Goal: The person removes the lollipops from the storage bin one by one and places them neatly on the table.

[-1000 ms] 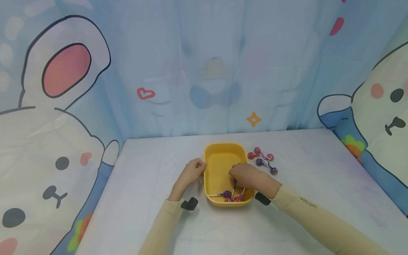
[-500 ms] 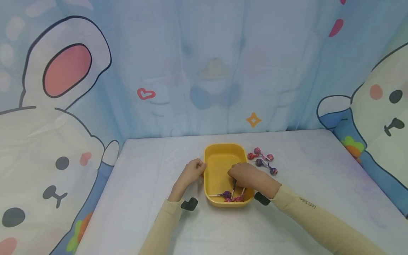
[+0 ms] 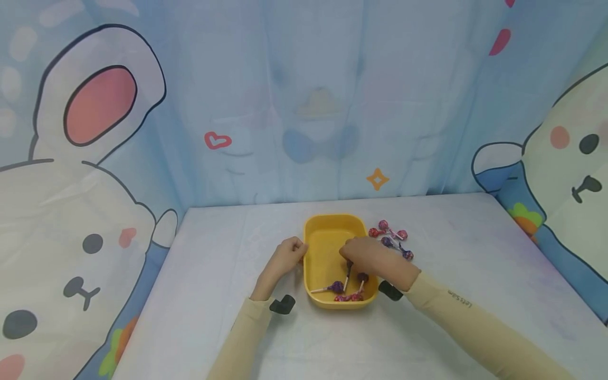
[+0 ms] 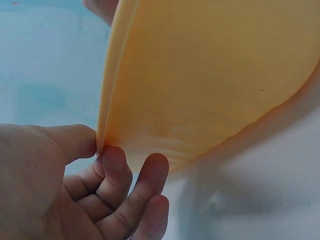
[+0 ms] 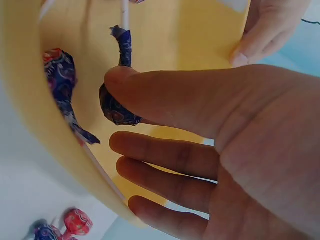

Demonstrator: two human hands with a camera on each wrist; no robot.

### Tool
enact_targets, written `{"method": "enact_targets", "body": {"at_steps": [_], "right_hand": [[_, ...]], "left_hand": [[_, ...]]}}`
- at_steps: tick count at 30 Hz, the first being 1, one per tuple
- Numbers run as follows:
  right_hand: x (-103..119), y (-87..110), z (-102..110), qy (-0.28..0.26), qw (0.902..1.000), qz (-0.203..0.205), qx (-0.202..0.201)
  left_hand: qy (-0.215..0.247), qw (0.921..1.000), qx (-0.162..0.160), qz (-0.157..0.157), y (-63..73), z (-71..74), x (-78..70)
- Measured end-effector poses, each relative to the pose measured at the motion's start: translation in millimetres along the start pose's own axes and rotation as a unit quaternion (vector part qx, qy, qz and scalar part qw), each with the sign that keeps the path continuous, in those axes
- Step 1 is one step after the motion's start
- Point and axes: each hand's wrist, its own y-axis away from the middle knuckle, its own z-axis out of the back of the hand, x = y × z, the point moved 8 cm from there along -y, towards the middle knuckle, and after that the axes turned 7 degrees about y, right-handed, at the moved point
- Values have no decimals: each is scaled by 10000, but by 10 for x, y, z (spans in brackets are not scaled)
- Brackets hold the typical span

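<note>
A yellow plastic bin (image 3: pixel 325 264) sits on the white table. My left hand (image 3: pixel 283 256) pinches its left rim between thumb and fingers, as the left wrist view shows close up. Inside the bin, my right hand (image 3: pixel 372 257) grips a dark-wrapped lollipop (image 5: pixel 112 107) by its head, the thumb across it and the stick pointing toward the bin's near end. A purple lollipop (image 3: pixel 337 287), some red ones (image 3: pixel 356 297) and a dark one (image 3: pixel 363 277) lie at that near end. The right hand hides part of the bin's right wall.
Beyond the bin's right side, a loose group of pink-red lollipops (image 3: pixel 383 225) and purple lollipops (image 3: pixel 407 255) lies on the table (image 3: pixel 228 264). A blue curtain (image 3: pixel 313 63) with cartoon figures hangs behind.
My right hand has shifted slightly toward the bin's far end with its lollipop, uncovering the dark lollipop head near the right wall. My left hand stays on the rim.
</note>
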Motion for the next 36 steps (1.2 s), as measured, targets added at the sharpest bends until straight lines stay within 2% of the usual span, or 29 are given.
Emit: {"method": "enact_targets", "body": {"at_steps": [15,31,36], "right_hand": [[-33,76,220,-67,9992,212,-337],[-185,229,389,-186,9960,419,-764],[-271,271,394,-364,9957,268,-806]], "left_hand": [[-1,10000,11,-84,3,-4,-11],[17,10000,12,49,-10,-11,14],[-14,10000,-6,8,-8,-6,4]]}}
